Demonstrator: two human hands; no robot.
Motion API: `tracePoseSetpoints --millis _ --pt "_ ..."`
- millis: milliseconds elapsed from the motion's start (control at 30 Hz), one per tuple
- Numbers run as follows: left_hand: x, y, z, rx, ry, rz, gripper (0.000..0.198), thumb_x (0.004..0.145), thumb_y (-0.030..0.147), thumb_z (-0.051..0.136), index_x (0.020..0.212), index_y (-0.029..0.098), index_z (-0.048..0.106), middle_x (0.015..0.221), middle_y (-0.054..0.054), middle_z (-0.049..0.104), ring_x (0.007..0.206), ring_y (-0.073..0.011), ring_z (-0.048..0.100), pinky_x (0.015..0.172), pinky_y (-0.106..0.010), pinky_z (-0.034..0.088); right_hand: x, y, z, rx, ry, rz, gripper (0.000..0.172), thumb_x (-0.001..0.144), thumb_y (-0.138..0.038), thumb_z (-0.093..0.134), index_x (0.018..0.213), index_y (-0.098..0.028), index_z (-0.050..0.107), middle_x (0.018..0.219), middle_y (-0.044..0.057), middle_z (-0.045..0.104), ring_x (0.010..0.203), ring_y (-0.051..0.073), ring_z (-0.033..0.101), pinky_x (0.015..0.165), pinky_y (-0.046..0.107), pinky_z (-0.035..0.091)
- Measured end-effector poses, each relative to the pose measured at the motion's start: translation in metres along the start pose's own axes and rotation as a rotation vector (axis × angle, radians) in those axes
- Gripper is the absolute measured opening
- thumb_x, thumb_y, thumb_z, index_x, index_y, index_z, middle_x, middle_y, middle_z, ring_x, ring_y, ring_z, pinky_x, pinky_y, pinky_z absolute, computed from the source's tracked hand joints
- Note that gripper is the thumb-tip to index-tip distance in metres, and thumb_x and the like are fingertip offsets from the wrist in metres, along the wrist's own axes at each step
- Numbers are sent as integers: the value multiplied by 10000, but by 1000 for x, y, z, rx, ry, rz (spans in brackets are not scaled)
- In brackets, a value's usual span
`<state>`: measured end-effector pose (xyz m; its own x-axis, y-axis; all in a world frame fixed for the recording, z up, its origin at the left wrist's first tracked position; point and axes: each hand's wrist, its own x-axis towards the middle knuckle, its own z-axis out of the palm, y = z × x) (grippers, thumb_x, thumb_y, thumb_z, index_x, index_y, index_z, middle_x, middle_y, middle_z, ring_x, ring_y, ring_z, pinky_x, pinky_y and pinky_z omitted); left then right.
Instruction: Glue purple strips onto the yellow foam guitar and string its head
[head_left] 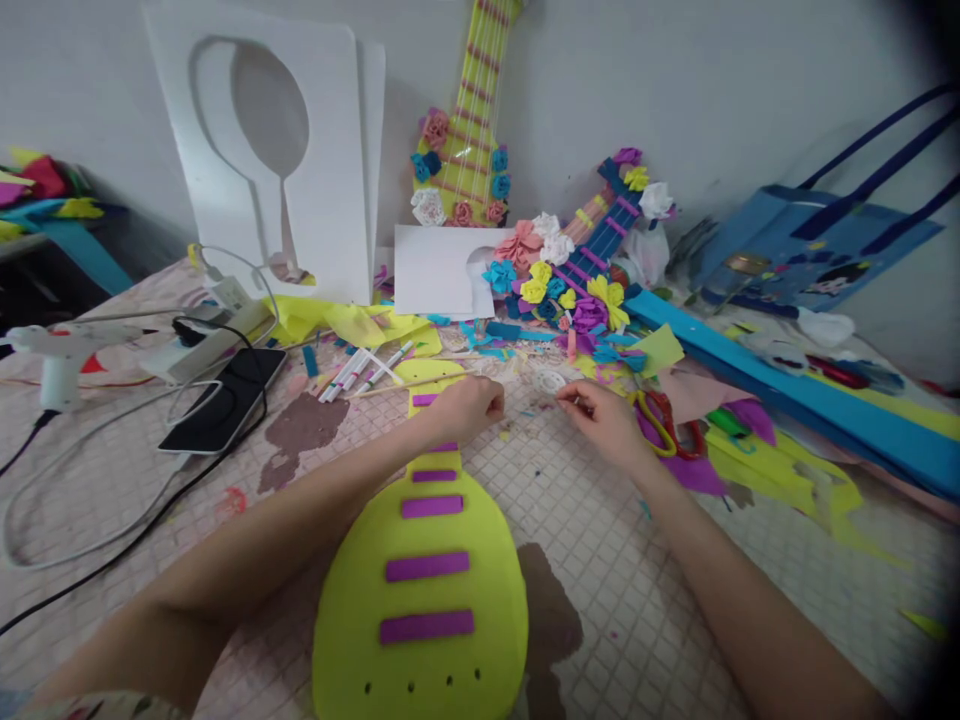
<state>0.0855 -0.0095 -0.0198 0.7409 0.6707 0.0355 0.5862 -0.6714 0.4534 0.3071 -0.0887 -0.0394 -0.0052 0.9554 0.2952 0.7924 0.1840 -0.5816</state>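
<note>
While both forearms stretch over the desk point(600, 570), whose cover is a grid of small pale squares with brown worn patches, the left hand point(469, 408) is curled loosely shut over the neck of a lime foam guitar cut-out point(442, 600). The cut-out lies flat at six o'clock from the hands, smooth and matte. Purple foam strips point(427, 567) cross it like frets, and a row of small holes sits near its bottom edge, which the view cuts off. The left hand hides part of the neck.

The right hand point(604, 418), at three o'clock from the left and a little apart, pinches thumb to fingertips. Whatever either hand pinches is too fine to make out. A small white ring point(550, 380), blurred, lies at twelve o'clock between them. Scissors point(664, 420) with red and yellow loops touch the right hand's three o'clock side, on purple scraps.

At ten o'clock lie white markers point(360, 372), a dark phone point(225, 400) under cables and a white glue gun point(56, 355). At twelve o'clock, a white board point(330, 150) with a guitar-shaped hole and a striped foam guitar point(469, 130) with paper roses lean on the wall.
</note>
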Motion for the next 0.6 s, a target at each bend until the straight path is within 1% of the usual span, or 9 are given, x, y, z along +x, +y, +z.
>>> tracePoseSetpoints --millis 67,233,333,433,600 --pt "-2 -3 1 -28 -8 2 104 740 112 566 775 152 656 733 -20 659 634 -119 568 579 -213 402 4 2 3 -12 -14 -1 90 810 -174 524 854 -195 600 802 32 615 675 160 563 611 283 440" --pt "-2 -7 4 -76 18 25 137 724 88 550 793 151 651 735 -14 662 629 -108 568 578 -201 404 10 0 13 -47 -45 -25 95 780 -147 529 816 -201 598 829 40 605 751 179 572 698 312 448" --pt "-3 -7 5 -94 9 27 123 728 102 556 794 153 647 736 -14 663 630 -108 570 578 -198 410 11 0 13 -60 -51 -33 85 781 -146 523 785 -208 581 835 39 594 774 186 572 715 321 447" --pt "-4 -5 6 -102 3 29 102 728 119 570 791 152 644 737 -16 665 628 -110 570 569 -198 410 6 -2 9 -62 -50 -38 86 794 -141 507 789 -208 561 842 41 586 766 181 570 717 319 448" --pt "-4 -2 8 -96 -2 21 143 715 80 551 785 154 650 766 -22 676 645 -114 580 578 -201 417 -9 -15 7 -50 -85 -45 103 809 -139 500 831 -217 563 816 25 621 712 166 570 679 300 445"
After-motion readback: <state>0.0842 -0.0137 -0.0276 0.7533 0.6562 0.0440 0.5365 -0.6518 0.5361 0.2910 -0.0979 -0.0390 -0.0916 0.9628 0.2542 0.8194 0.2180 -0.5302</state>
